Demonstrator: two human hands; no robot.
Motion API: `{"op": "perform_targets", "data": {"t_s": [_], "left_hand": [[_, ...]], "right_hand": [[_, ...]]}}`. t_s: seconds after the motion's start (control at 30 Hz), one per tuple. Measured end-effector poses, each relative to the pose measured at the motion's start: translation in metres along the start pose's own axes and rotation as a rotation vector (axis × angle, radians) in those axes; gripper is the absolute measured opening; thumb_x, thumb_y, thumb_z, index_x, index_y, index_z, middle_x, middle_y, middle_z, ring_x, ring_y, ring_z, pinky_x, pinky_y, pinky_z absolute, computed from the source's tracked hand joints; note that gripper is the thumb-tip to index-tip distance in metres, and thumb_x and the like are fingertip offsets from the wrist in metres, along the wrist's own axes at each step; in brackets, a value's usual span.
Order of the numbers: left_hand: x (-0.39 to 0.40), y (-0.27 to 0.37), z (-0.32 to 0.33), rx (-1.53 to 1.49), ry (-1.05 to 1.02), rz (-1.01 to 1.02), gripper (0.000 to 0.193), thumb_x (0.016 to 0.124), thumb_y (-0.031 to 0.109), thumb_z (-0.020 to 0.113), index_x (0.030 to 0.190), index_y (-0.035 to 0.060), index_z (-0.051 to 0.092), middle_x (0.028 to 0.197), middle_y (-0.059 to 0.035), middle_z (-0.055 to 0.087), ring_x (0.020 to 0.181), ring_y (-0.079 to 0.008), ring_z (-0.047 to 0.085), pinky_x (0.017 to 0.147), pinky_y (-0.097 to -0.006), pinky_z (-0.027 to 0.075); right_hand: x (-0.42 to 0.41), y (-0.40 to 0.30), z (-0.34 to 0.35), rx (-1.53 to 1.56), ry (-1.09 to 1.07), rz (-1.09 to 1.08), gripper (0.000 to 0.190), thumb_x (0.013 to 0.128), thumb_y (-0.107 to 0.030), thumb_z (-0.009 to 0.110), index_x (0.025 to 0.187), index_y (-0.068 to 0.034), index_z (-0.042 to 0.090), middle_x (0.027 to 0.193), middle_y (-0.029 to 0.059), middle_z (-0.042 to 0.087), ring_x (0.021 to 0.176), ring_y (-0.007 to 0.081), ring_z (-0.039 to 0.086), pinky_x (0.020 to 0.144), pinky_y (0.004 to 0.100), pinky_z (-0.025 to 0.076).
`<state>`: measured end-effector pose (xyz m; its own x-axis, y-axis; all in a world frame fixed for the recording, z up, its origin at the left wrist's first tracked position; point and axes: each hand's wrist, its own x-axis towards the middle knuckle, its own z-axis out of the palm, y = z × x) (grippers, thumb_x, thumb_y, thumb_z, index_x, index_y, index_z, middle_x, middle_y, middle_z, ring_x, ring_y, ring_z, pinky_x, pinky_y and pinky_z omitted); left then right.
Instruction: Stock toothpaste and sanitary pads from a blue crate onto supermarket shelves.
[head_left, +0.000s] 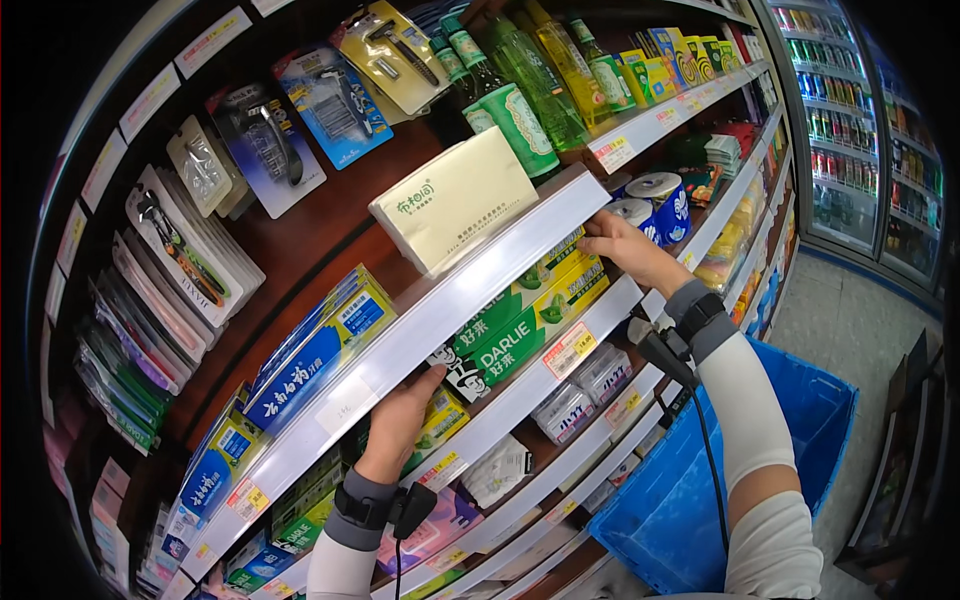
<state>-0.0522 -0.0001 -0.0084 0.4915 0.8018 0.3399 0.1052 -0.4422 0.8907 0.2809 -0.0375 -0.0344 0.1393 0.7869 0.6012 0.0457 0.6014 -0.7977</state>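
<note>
Green and yellow Darlie toothpaste boxes (517, 341) lie stacked on the shelf below the long white shelf edge (450, 289). My left hand (401, 420) grips the left end of the stack, thumb against the box end and the other fingers mostly hidden. At the opposite end, my right hand (634, 251) holds the upper box by its right end, fingertips under the shelf above. Each wrist wears a dark grey band with a small black device and a cable.
A cream tissue pack (457, 202) stands on the upper shelf, beside blue toothpaste boxes (315, 360). Razors in blister packs (334, 105) hang behind. Toilet rolls (656, 202) sit to the right. A blue plastic crate (817, 405) is below my right arm, near glass-door drinks coolers (836, 127).
</note>
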Motion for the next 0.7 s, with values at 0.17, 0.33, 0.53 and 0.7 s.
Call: {"op": "perform_targets", "data": {"t_s": [0.17,0.33,0.53,0.7], "left_hand": [[0.0,-0.001,0.001,-0.026,0.009,-0.001,0.038,0.078,0.006,0.06,0.112,-0.0017,0.047,0.107,-0.0098,0.054,0.099,-0.0182,0.05,0.087,-0.0273,0.037],[-0.003,0.004,0.006,0.009,-0.009,0.027,0.041,0.078,0.006,0.06,0.115,-0.0021,0.045,0.108,-0.0111,0.054,0.1,-0.0194,0.05,0.087,-0.0285,0.038],[-0.004,0.007,0.008,0.109,-0.014,0.024,0.044,0.078,0.004,0.059,0.118,-0.0027,0.041,0.111,-0.0121,0.052,0.101,-0.0202,0.049,0.09,-0.0291,0.037],[-0.006,0.009,0.011,0.122,0.003,0.047,0.042,0.077,0.003,0.059,0.115,-0.0031,0.043,0.108,-0.0122,0.053,0.098,-0.0199,0.051,0.087,-0.0289,0.038]], "right_hand": [[0.001,0.004,-0.002,0.029,-0.027,-0.038,0.054,0.077,-0.002,0.049,0.127,0.002,0.031,0.128,0.0118,0.04,0.117,0.0187,0.038,0.097,0.0278,0.03],[0.002,0.006,-0.004,0.039,-0.031,-0.012,0.052,0.078,-0.003,0.05,0.127,0.001,0.032,0.127,0.0108,0.041,0.116,0.0173,0.039,0.095,0.0266,0.032],[-0.001,0.009,-0.005,0.027,-0.008,0.023,0.052,0.079,-0.005,0.05,0.127,0.003,0.03,0.126,0.012,0.042,0.114,0.017,0.041,0.094,0.0264,0.033],[-0.004,0.012,-0.005,-0.005,0.019,-0.053,0.049,0.08,-0.005,0.051,0.124,0.004,0.032,0.12,0.0138,0.046,0.11,0.0181,0.044,0.092,0.0271,0.035]]}}
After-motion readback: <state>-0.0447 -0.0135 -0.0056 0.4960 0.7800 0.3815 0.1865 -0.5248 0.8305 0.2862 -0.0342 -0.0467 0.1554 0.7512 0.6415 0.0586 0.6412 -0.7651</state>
